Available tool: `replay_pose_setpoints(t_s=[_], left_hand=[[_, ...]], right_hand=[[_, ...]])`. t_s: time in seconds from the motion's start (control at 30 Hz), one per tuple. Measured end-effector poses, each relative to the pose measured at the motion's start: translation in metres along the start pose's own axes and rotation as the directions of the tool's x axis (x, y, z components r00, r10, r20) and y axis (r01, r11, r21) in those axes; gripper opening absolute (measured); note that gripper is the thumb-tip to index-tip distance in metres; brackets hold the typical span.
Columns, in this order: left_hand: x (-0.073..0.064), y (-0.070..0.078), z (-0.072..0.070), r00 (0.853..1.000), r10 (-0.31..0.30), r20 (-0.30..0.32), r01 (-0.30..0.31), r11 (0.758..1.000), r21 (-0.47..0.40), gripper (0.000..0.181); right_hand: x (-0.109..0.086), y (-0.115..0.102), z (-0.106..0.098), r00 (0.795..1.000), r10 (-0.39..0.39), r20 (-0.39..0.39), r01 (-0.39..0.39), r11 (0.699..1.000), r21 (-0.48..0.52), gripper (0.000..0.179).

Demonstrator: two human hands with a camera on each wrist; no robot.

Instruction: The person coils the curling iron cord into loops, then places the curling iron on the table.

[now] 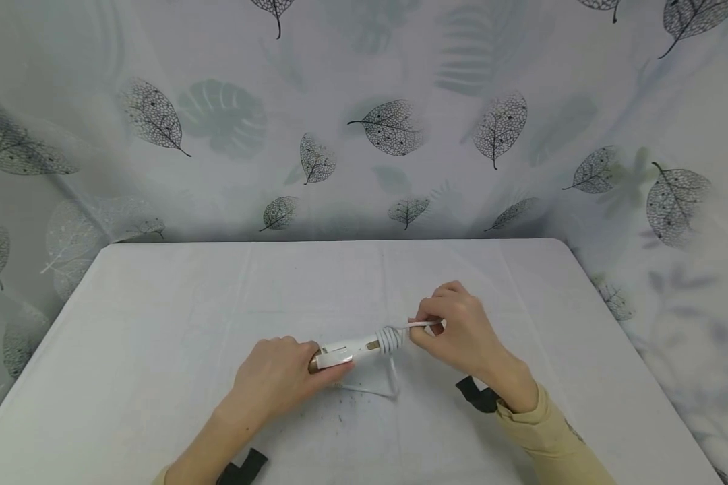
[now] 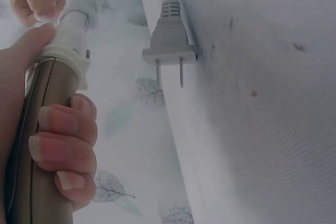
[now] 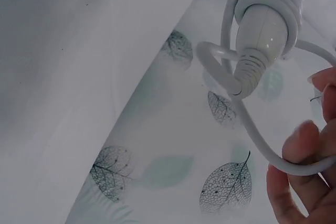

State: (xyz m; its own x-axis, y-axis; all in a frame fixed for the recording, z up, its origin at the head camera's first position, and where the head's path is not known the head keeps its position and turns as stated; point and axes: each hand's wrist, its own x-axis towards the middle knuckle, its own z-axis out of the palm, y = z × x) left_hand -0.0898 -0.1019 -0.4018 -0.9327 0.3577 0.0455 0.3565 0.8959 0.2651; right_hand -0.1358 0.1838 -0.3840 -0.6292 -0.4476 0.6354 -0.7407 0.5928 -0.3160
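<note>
My left hand [image 1: 276, 370] grips a hair iron [image 1: 356, 346] by its brown barrel [image 2: 56, 95], its fingers wrapped around it. The white handle end points to the right, and several turns of white power cord [image 1: 391, 340] are wound around it. My right hand [image 1: 461, 330] pinches a length of that cord just beyond the handle's end. In the right wrist view the cord loops out from the handle's ribbed sleeve [image 3: 249, 74] and runs across the fingers. A two-pin plug [image 2: 169, 40] hangs on the cord's free end beside the left hand.
The white-covered table [image 1: 176, 303] lies under both hands, with small dark specks below the hair iron. Leaf-patterned fabric [image 1: 364, 182] stands behind and at the sides. Dark straps [image 1: 479, 394] show at both wrists.
</note>
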Motion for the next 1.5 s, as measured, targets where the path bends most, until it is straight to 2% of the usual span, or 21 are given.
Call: replay_pose_setpoints(t_s=[0.13,0.3,0.47,0.6,0.77,0.9,1.13,1.23,1.37,1.5], left_hand=[[0.000,-0.001,0.000,1.000,-0.030,0.002,0.030,0.999,0.015,0.058],[0.001,-0.001,-0.001,0.997,-0.070,0.012,0.070,0.998,0.001,0.057],[0.001,-0.002,-0.001,0.995,-0.095,-0.029,0.096,0.995,0.007,0.055],[0.002,-0.004,0.000,0.992,-0.111,-0.055,0.112,0.993,0.029,0.056],[0.004,-0.006,0.004,0.990,-0.136,-0.035,0.136,0.991,0.014,0.057],[0.005,-0.007,0.007,0.991,-0.125,-0.046,0.126,0.992,0.019,0.056],[0.005,-0.006,0.012,0.991,-0.072,-0.117,0.078,0.996,0.052,0.057],[0.005,-0.004,0.012,0.988,-0.056,-0.141,0.066,0.996,0.066,0.056],[0.005,-0.003,0.011,0.988,-0.053,-0.143,0.065,0.995,0.075,0.056],[0.005,-0.003,0.010,0.990,-0.049,-0.132,0.058,0.996,0.065,0.055]], right_hand=[[-0.001,-0.003,0.000,0.999,0.013,0.038,-0.014,0.999,0.036,0.024],[0.001,-0.003,0.000,0.999,-0.001,0.035,0.000,0.999,0.051,0.023],[0.001,-0.003,-0.001,0.999,0.013,0.040,-0.016,0.997,0.079,0.016],[0.001,-0.004,0.001,0.997,0.015,0.075,-0.024,0.993,0.117,0.014],[0.001,-0.007,0.006,0.994,-0.010,0.110,-0.006,0.989,0.146,0.012],[0.001,-0.010,0.009,0.993,-0.013,0.119,-0.008,0.984,0.179,0.010],[0.001,-0.016,0.015,0.993,-0.007,0.121,-0.023,0.971,0.240,0.008],[0.001,-0.018,0.018,0.992,-0.032,0.125,-0.004,0.961,0.276,0.009],[0.000,-0.021,0.021,0.991,-0.060,0.121,0.021,0.953,0.302,0.010],[-0.001,-0.021,0.022,0.994,-0.074,0.078,0.044,0.943,0.329,0.011]])
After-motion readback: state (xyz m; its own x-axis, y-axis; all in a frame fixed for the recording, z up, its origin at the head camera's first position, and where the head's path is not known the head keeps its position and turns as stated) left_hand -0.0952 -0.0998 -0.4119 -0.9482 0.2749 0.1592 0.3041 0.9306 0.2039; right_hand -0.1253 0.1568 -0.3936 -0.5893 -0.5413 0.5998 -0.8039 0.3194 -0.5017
